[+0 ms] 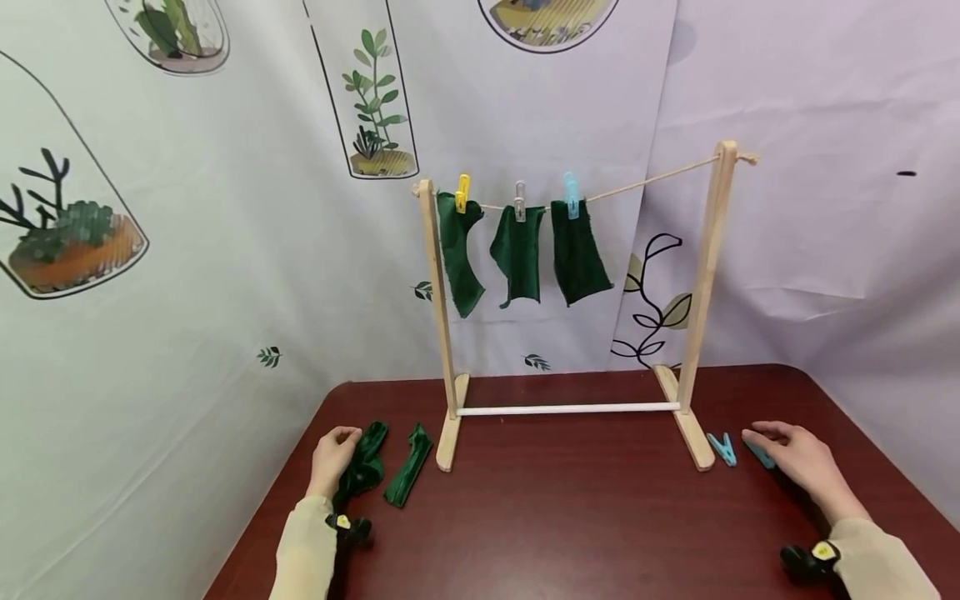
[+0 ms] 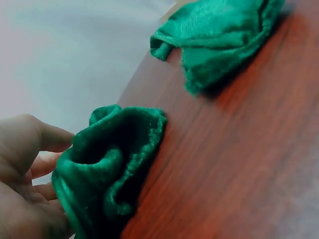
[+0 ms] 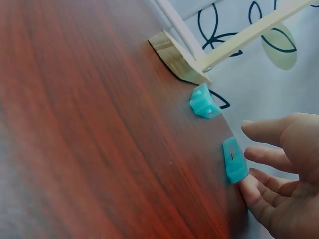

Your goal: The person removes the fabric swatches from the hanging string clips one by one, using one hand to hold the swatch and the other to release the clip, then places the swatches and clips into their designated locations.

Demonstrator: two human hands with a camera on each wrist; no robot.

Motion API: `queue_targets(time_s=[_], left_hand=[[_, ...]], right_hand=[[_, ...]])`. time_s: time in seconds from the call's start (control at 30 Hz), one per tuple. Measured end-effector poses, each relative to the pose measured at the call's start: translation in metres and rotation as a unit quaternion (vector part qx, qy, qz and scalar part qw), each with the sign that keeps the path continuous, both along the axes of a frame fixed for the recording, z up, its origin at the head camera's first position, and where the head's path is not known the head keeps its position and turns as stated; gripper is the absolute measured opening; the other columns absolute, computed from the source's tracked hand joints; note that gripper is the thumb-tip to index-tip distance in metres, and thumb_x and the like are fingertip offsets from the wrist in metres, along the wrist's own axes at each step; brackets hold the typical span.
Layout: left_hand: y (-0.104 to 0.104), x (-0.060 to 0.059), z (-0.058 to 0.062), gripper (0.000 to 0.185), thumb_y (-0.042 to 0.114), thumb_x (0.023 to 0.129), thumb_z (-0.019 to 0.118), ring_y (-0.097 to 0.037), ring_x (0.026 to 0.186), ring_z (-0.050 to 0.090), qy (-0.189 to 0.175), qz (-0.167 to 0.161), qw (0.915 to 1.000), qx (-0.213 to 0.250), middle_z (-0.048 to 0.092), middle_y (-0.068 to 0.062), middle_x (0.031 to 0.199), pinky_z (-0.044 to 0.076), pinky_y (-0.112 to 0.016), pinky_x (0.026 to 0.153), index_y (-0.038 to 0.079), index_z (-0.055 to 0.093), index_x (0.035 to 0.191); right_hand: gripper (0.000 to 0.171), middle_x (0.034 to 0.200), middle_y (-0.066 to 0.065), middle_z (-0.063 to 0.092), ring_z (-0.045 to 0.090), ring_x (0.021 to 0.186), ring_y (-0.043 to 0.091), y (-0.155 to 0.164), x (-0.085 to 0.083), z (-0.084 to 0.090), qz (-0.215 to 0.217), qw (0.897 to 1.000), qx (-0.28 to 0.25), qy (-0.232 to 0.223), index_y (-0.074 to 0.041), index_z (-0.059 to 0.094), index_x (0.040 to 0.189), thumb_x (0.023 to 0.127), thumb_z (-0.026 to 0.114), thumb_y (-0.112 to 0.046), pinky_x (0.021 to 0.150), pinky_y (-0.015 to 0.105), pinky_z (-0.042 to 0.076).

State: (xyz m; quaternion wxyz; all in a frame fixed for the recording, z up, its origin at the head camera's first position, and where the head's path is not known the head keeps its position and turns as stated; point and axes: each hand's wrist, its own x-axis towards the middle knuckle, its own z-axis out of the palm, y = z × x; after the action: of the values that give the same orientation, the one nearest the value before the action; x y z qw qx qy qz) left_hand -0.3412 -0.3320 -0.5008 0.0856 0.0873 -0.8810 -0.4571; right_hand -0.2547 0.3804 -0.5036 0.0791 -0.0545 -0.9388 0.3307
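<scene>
My left hand (image 1: 335, 451) grips a crumpled green cloth (image 1: 364, 464) at the table's front left; the left wrist view shows the cloth (image 2: 110, 169) bunched in my left hand's fingers (image 2: 47, 139). A second green cloth (image 1: 408, 475) (image 2: 219, 40) lies loose just to its right. On the right, my right hand (image 1: 793, 457) (image 3: 281, 184) rests flat with straight fingers, its fingertips touching a blue clothespin (image 1: 759, 455) (image 3: 234, 160). Another blue clothespin (image 1: 722, 448) (image 3: 204, 102) lies beside the rack's right foot (image 3: 177, 59).
A wooden drying rack (image 1: 705, 275) with a string stands mid-table on the dark red tabletop (image 1: 570, 500). Three green cloths (image 1: 519, 254) hang from it under a yellow, a clear and a blue pin. A printed backdrop surrounds the table.
</scene>
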Motion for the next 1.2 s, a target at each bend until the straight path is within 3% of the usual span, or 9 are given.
queue_targets(time_s=[0.17, 0.27, 0.43, 0.63, 0.77, 0.87, 1.0, 1.13, 1.2], left_hand=[[-0.001, 0.012, 0.003, 0.036, 0.025, 0.106, 0.054, -0.036, 0.102, 0.059, 0.022, 0.018, 0.9996, 0.006, 0.060, -0.026, 0.121, 0.048, -0.042, 0.080, -0.004, 0.060, 0.127], [0.001, 0.020, 0.009, 0.036, 0.027, 0.106, 0.054, -0.036, 0.099, 0.062, 0.040, 0.034, 0.9986, 0.012, 0.061, -0.024, 0.118, 0.049, -0.034, 0.074, -0.002, 0.061, 0.127], [0.005, 0.031, 0.022, 0.041, 0.034, 0.106, 0.053, -0.036, 0.104, 0.061, 0.059, 0.046, 0.9969, 0.026, 0.060, -0.023, 0.122, 0.047, -0.028, 0.073, 0.001, 0.060, 0.128], [0.015, 0.037, 0.042, 0.040, 0.038, 0.106, 0.052, -0.019, 0.091, 0.055, 0.090, 0.043, 0.9950, 0.000, 0.062, -0.017, 0.122, 0.046, -0.032, 0.071, 0.006, 0.062, 0.128], [0.023, 0.039, 0.052, 0.037, 0.037, 0.105, 0.053, -0.006, 0.088, 0.057, 0.108, 0.042, 0.9931, 0.020, 0.063, -0.015, 0.115, 0.051, -0.026, 0.076, 0.008, 0.063, 0.126], [0.029, 0.039, 0.056, 0.036, 0.035, 0.105, 0.054, -0.011, 0.092, 0.061, 0.114, 0.030, 0.9925, 0.033, 0.064, -0.014, 0.113, 0.053, -0.025, 0.078, 0.008, 0.063, 0.126], [0.040, 0.037, 0.058, 0.032, 0.034, 0.105, 0.056, -0.020, 0.099, 0.064, 0.109, 0.009, 0.9929, 0.046, 0.066, -0.012, 0.115, 0.055, -0.030, 0.082, 0.010, 0.064, 0.125], [0.051, 0.038, 0.063, 0.030, 0.031, 0.104, 0.058, -0.011, 0.095, 0.064, 0.113, -0.016, 0.9924, 0.047, 0.066, -0.013, 0.116, 0.054, -0.039, 0.087, 0.011, 0.065, 0.125], [0.055, 0.039, 0.066, 0.030, 0.030, 0.105, 0.058, -0.009, 0.094, 0.063, 0.113, -0.026, 0.9923, 0.044, 0.065, -0.015, 0.119, 0.053, -0.036, 0.088, 0.010, 0.064, 0.127]], right_hand=[[0.061, 0.117, 0.034, 0.058, 0.061, 0.094, 0.041, 0.000, 0.006, 0.001, -0.036, 0.999, -0.003, 0.032, 0.011, 0.051, 0.136, 0.103, 0.056, -0.040, 0.072, 0.049, 0.047], [0.060, 0.110, 0.029, 0.061, 0.060, 0.082, 0.015, 0.001, 0.011, 0.003, -0.062, 0.996, -0.005, 0.059, 0.010, 0.049, 0.138, 0.102, 0.058, -0.037, 0.069, 0.040, 0.042], [0.061, 0.112, 0.027, 0.062, 0.034, 0.074, -0.022, 0.001, 0.016, 0.010, -0.073, 0.994, -0.018, 0.080, 0.008, 0.048, 0.140, 0.102, 0.058, -0.038, 0.066, 0.031, 0.037], [0.061, 0.114, 0.025, 0.061, 0.030, 0.079, -0.024, 0.001, 0.020, 0.024, -0.072, 0.993, -0.029, 0.092, 0.004, 0.048, 0.143, 0.102, 0.058, -0.040, 0.067, 0.030, 0.035], [0.060, 0.107, 0.007, 0.064, 0.032, 0.080, -0.024, -0.001, 0.023, 0.032, -0.070, 0.992, -0.031, 0.095, 0.002, 0.050, 0.143, 0.102, 0.059, -0.041, 0.065, 0.029, 0.036], [0.058, 0.104, -0.001, 0.062, 0.033, 0.079, -0.025, -0.006, 0.023, 0.036, -0.066, 0.992, -0.030, 0.100, 0.001, 0.051, 0.141, 0.101, 0.060, -0.041, 0.063, 0.027, 0.038], [0.056, 0.109, 0.008, 0.064, 0.036, 0.079, -0.025, -0.017, 0.021, 0.040, -0.050, 0.992, -0.027, 0.110, 0.000, 0.054, 0.140, 0.101, 0.060, -0.039, 0.062, 0.026, 0.038], [0.053, 0.112, 0.012, 0.064, 0.037, 0.081, -0.026, -0.026, 0.020, 0.046, -0.033, 0.991, -0.022, 0.125, -0.001, 0.056, 0.139, 0.101, 0.061, -0.038, 0.061, 0.025, 0.039], [0.052, 0.109, 0.000, 0.063, 0.038, 0.082, -0.027, -0.030, 0.020, 0.050, -0.027, 0.991, -0.023, 0.130, -0.002, 0.056, 0.140, 0.101, 0.062, -0.037, 0.062, 0.025, 0.040]])
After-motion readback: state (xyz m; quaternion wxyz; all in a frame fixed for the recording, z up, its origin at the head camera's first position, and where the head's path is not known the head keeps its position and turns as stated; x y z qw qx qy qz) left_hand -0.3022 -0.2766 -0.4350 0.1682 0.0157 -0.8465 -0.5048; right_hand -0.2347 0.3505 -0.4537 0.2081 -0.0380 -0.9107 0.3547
